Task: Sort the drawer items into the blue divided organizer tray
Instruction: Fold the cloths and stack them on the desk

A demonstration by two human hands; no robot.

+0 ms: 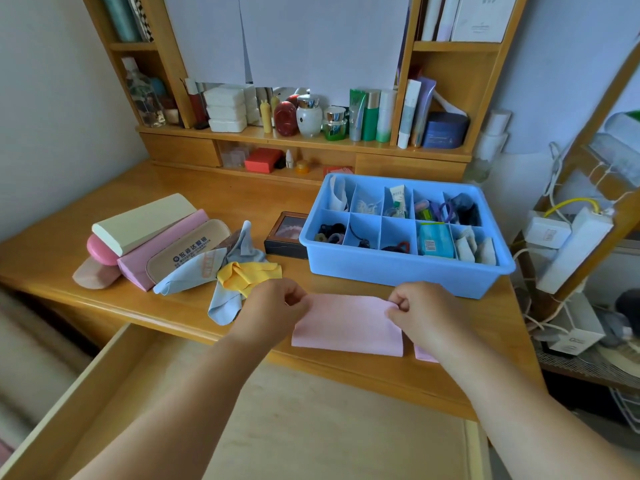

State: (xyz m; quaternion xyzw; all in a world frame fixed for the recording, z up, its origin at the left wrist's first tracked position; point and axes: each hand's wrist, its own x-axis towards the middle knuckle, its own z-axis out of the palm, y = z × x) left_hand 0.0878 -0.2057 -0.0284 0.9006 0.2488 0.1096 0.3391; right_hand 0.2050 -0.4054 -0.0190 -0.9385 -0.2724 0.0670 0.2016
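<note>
Pink cleaning cloth [347,325]: flat on wooden desk [104,223] at front edge, just before blue divided organizer tray [398,268]; long axis left-right. Far left corner pinched by left hand [277,306], far right corner by right hand [420,311]; fingers of both curled on cloth.

Tray: ten compartments, holding hair ties, tubes, teal packet; labels too small to read.

Left of cloth: yellow cloth [247,275], light blue cloths [225,304], beige glasses case [188,249] with dark printed characters, not legible, pink case [162,244], cream case [142,223].

Open drawer [114,368] below desk front.
</note>
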